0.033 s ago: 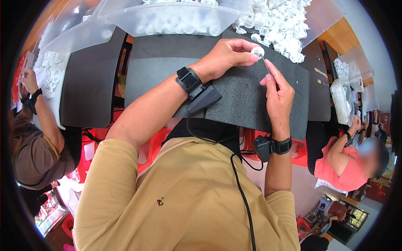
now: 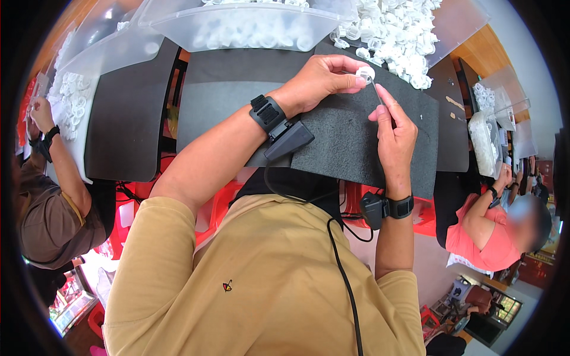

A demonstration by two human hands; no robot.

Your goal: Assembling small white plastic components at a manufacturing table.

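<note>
Between the thumb and fingertips of my left hand is a small white plastic part, ring-like in shape. My right hand pinches a slim grey metal tool whose far end touches that part. The tool's exact kind is hard to make out. Both hands are above a dark textured mat at the table's near right. Just beyond them lies a large heap of similar white plastic parts.
A clear plastic bin of white parts stands at the back. Another clear bin is at back left. A black cable hangs from my wrist devices across my front. People work at both sides, one in a brown shirt, one in pink.
</note>
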